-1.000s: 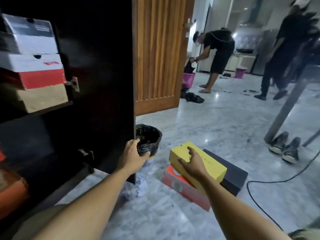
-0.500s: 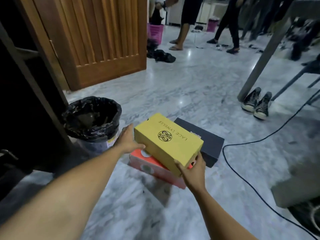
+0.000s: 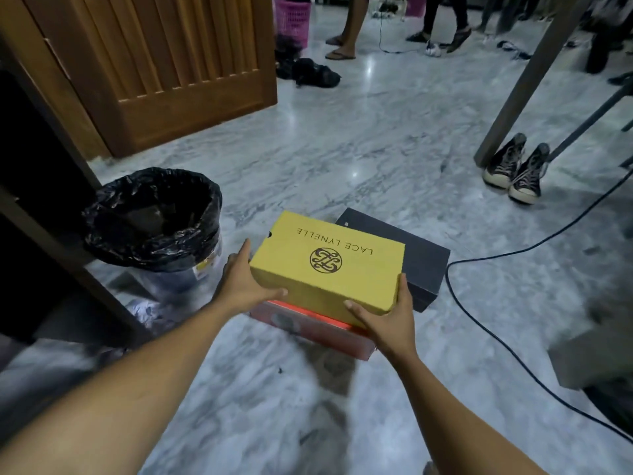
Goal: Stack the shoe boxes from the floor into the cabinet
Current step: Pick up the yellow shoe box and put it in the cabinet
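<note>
A black-bagged round waste bin [image 3: 150,217] stands left of the yellow cardboard shoe box [image 3: 329,265]. A black shoe box [image 3: 424,265] lies just behind the yellow one, a red shoe box [image 3: 318,327] beneath it. The left hand [image 3: 239,286] and right hand [image 3: 387,320] grip its ends.

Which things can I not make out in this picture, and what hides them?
Head view:
Red box: lid mostly hidden under the yellow box.
Black box: left part hidden behind the yellow box.
Cabinet: inside too dark, cut off by the left edge.
Whether the yellow box, gripped by left hand and right hand, touches the red box: hidden by its own bottom.
</note>
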